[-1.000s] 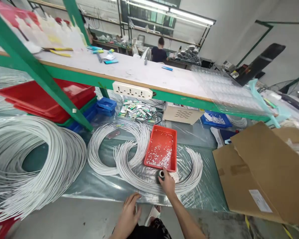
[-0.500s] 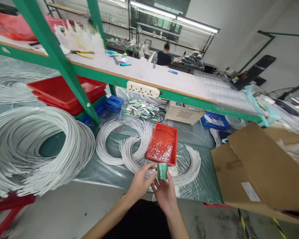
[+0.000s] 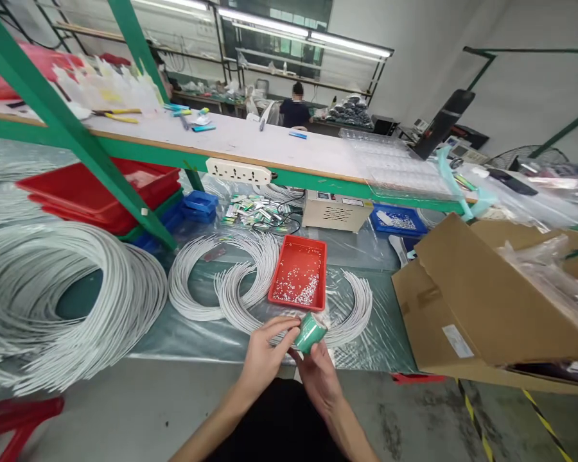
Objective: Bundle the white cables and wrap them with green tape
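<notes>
A roll of green tape is tilted between my hands, just in front of the red tray with small white pieces in it. My left hand has its fingers closed at the roll's left side. From below and the right, my right hand grips the roll with its thumb against it; some of its fingers are hidden. Bundles of white cable curve on the table around the tray, partly behind my hands.
Large white cable coils lie at left, near stacked red trays. An open cardboard box stands at right. A green-framed shelf with a power strip crosses above the table. Behind it a person sits.
The green roll has turned from upright to tilted, and my fingers have shifted around it. The camera view has swung, so the bench appears further left.
</notes>
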{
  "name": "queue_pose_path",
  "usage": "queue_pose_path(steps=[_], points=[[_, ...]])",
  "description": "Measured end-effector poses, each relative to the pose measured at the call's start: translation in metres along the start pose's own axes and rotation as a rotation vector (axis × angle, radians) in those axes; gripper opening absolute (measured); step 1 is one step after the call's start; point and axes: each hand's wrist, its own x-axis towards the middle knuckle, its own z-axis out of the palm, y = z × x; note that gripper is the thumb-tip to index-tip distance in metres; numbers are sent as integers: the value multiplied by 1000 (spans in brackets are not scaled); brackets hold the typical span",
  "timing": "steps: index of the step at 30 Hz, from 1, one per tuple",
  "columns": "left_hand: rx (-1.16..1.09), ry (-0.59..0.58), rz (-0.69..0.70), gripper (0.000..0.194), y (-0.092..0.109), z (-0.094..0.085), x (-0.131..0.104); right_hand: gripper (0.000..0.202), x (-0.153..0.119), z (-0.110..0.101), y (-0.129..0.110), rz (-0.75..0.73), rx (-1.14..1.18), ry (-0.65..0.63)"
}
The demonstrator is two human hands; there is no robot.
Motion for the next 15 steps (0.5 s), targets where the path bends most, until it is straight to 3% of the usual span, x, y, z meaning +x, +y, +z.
queue_pose_path(steps=[9,15], points=[[54,53,-42,24,18,-7,-12,59,1,5,-17,88,-40,-120],[185,50,57,21,19,-15,-19,61,8,7,-19,81,-58,-154]])
